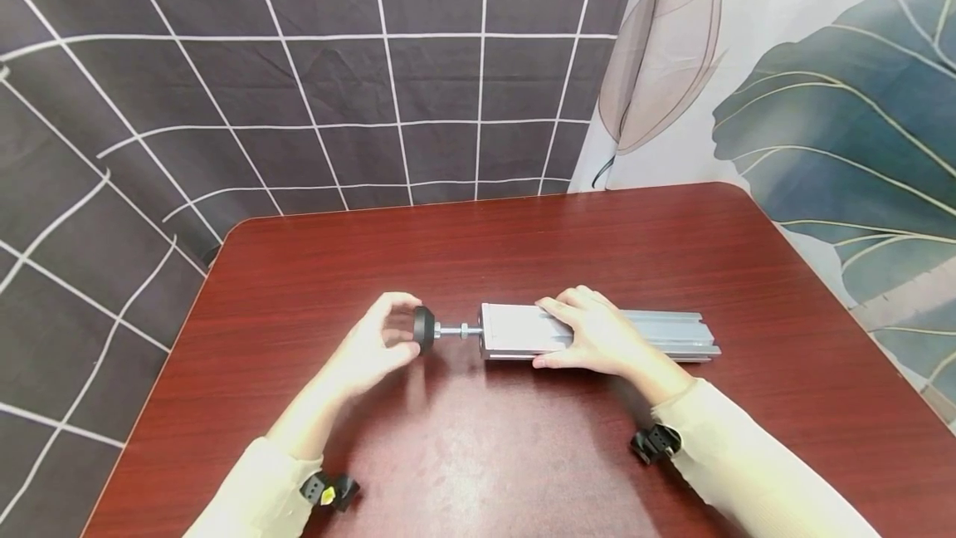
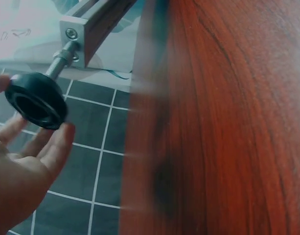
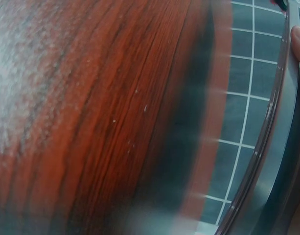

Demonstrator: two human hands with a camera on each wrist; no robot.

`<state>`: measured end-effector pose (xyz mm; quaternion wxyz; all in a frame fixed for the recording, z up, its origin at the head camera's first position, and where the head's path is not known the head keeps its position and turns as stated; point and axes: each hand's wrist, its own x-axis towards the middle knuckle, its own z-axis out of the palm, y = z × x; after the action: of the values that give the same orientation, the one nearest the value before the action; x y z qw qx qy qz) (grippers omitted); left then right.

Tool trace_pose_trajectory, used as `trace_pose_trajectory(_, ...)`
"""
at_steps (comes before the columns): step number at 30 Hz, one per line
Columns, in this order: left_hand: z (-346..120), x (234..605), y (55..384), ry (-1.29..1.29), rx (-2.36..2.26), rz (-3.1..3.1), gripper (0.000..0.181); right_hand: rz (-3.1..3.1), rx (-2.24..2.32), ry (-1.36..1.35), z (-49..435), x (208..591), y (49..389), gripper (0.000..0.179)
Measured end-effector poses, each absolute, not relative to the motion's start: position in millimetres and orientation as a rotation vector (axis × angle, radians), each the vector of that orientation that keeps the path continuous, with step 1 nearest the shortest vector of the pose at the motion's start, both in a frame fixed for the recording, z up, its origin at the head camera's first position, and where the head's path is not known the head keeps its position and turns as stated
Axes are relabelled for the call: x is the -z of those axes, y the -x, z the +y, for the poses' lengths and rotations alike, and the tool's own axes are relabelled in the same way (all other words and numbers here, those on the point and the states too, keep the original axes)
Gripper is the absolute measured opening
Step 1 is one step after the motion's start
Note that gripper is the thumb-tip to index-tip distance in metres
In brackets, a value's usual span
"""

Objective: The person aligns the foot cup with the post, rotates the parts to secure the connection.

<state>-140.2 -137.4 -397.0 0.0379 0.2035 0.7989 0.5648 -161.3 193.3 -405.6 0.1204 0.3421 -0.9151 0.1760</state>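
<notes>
A silver aluminium profile (image 1: pixel 665 332) lies lengthwise across the middle of the table, slots running along it. From its left end plate a threaded rod (image 1: pixel 451 330) with nuts sticks out, tipped by a round black levelling foot (image 2: pixel 36 100). My left hand (image 1: pixel 372 344) pinches this foot between thumb and fingertips; the left wrist view shows its hollow underside. Over the profile's left half my right hand (image 1: pixel 593 335) grips the body from above, thumb on the near side. Only a fingertip of that hand shows at the right edge of the right wrist view.
The reddish-brown wooden table (image 1: pixel 463 455) has rounded back corners. Behind it hangs a dark grey cloth (image 1: pixel 433 81) with white grid lines, and a leaf-patterned curtain (image 1: pixel 821 148) hangs at the right. Black wrist cameras sit on both sleeves.
</notes>
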Motion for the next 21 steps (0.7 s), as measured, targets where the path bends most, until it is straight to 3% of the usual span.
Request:
trace_pose_trajectory(5, -137.1, 398.4, 139.7, -0.875, -1.712, 2.495, 0.056, -2.669, -0.5, -1.001, 194.0, 405.5, 161.1, 0.075)
trace_pose_trajectory(14, -135.0, 394.8, 139.9, -0.259, -1.677, 2.432, 0.031, -2.672, -0.503, -1.0, 193.9, 403.9, 159.9, 0.076)
trace_pose_trajectory(21, -135.3, 397.1, 139.2, -0.413, -1.719, 2.395, 0.033, -2.674, -0.508, -1.001, 193.8, 403.3, 159.0, 0.075)
